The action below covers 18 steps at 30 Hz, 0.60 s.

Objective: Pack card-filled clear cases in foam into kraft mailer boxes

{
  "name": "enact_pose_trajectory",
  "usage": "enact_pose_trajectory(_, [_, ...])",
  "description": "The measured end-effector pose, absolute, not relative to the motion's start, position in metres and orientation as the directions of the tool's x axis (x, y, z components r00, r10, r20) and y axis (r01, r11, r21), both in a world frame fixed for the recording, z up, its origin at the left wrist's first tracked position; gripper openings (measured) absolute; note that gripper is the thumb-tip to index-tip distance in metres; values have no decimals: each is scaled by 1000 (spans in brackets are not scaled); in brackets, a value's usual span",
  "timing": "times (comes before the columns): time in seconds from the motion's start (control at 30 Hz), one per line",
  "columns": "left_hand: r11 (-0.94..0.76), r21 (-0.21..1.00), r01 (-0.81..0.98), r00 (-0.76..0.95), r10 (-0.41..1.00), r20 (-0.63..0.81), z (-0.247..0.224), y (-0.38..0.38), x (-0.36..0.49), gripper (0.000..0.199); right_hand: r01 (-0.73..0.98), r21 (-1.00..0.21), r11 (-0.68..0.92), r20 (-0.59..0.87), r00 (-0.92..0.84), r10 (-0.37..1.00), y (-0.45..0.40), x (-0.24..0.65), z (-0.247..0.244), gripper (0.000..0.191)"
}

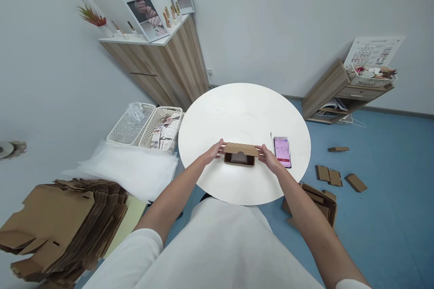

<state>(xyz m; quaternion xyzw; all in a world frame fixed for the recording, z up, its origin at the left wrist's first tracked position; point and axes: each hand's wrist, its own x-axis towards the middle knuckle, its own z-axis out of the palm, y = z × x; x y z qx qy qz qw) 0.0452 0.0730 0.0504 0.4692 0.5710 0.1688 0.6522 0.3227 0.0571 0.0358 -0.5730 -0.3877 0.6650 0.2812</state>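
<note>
Two hands of ours, the left hand [214,151] and the right hand [269,158], hold a brown box [239,159] between them on the white table [244,104], toward our side of it, probably because both arms reach that spot evenly. Our fingers are closed on opposite ends of its raised lid [241,146], likely to hold it level; how hard they press, we cannot tell. The front gapes toward us, so we see into the shadowed inside. A phone [282,152] lies face up beside our right hand, perhaps so its screen is easy to glance at. To our left we have stacked flat cartons [101,221], presumably within easy reach, with white sheets [132,162] just beyond. On the floor [389,167] to our right, small boxes [356,183] lie near an open carton [334,212], seemingly set aside there.
</note>
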Motion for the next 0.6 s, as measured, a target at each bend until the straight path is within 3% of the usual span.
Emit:
enact_pose_trajectory(0.13, [495, 790, 361, 258, 761, -595, 41, 62, 49, 52, 159, -843, -514, -536, -172, 826, 47, 317, 32, 47])
enact_pose_trajectory(0.37, [489, 684, 542, -16, 819, -573, 8, 45, 63, 56, 437, -753, -492, -500, 108, 859, 28, 299, 7, 52])
enact_pose_trajectory(0.6, [470, 596, 650, -57, 813, -579, 2, 34, 65, 57, 620, -643, -450, -468, 148, 871, 19, 295, -6, 49])
